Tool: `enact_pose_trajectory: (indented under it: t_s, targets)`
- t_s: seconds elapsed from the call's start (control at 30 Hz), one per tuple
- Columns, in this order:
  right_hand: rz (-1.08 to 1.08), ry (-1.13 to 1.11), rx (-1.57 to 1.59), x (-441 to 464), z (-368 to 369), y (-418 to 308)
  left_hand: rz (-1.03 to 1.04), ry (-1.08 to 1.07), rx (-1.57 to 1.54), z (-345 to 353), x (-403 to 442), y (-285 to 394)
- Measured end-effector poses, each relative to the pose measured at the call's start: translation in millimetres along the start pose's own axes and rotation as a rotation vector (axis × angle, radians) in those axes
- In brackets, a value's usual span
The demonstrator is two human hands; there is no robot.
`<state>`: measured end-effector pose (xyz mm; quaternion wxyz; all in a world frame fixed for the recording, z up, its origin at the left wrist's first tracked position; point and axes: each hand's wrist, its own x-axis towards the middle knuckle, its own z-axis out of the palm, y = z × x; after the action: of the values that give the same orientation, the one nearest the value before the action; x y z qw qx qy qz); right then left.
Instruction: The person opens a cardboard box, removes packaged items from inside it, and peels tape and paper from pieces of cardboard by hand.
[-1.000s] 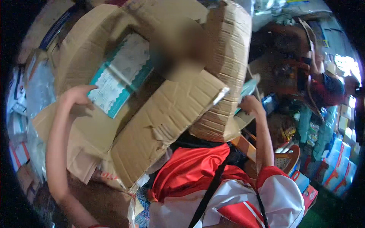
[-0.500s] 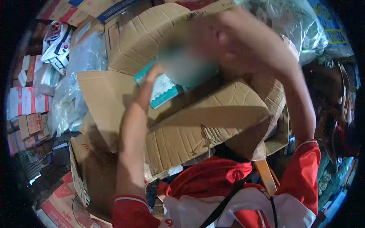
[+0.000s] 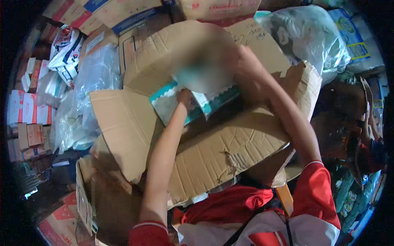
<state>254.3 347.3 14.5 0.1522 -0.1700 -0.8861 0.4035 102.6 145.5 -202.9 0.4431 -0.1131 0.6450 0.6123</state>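
A large open cardboard box (image 3: 205,160) with its flaps spread lies in front of me. Inside it are teal-and-white packets (image 3: 164,103). My left hand (image 3: 185,98) reaches in and touches the packets; its fingers are too small and dim to make out. My right hand (image 3: 243,61) is at the far right side of the opening, beside a blurred patch that hides its fingers and part of the packets. Whether it holds anything cannot be seen.
Clear plastic bags (image 3: 96,82) lie left of the box, and a bulky plastic bag (image 3: 308,37) stands at the upper right. Stacked cartons (image 3: 221,9) line the back. A second open box (image 3: 111,205) is at the lower left. Another person's arm (image 3: 373,123) shows at far right.
My right hand has swung from outside the box's right side over to its far opening. My left hand has moved from the packets' left edge onto them. The view has shifted.
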Motion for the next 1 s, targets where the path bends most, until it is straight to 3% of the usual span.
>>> enact_pose_trajectory:
  t_s: [0.07,0.13,0.2,0.23,0.33,0.4,0.47,0.53,0.57,0.6,0.67,0.77,0.87,0.93,1.0]
  targets:
    - [0.027,0.010,0.030,-10,-5,-22,0.028,-0.090,0.088,-7,-1,10]
    - [-0.031,-0.003,0.030,-11,-7,-26,0.033,0.004,0.096,8,-33,35]
    - [-0.079,0.000,-0.026,-9,-8,-23,-0.144,-0.014,0.141,21,-50,61]
    - [-0.100,-0.003,-0.056,-9,-9,-21,0.024,-0.181,0.081,21,-40,59]
    - [-0.054,0.008,-0.081,-6,-10,-16,0.096,-0.308,0.320,9,-32,74]
    - [0.015,0.063,-0.088,-8,-12,-3,0.094,-0.264,0.300,26,-81,111]
    - [0.119,0.115,-0.124,-5,-15,-3,0.240,-0.620,0.352,-8,-42,115]
    - [0.035,0.197,-0.198,-2,-24,3,0.124,-0.499,0.728,-12,-62,155]
    - [-0.005,0.234,-0.227,-3,-25,4,0.172,-0.630,0.591,-20,-68,162]
    - [0.018,0.200,-0.245,-2,-30,-4,0.110,-0.588,0.662,-26,-74,178]
    - [-0.085,0.070,-0.261,-3,-41,-18,0.220,-0.614,0.643,-32,-102,202]
    - [0.030,-0.360,0.087,-3,-41,-31,0.212,-0.742,0.639,-56,-96,221]
    - [-0.214,-0.411,0.061,-12,-14,-34,0.208,-0.605,0.649,-69,-108,222]
    - [-0.314,-0.435,-0.137,-14,5,-39,0.262,-0.656,0.560,-83,-99,216]
    - [-0.203,-0.599,-0.419,-16,12,-48,0.256,-0.664,0.503,-84,-100,210]
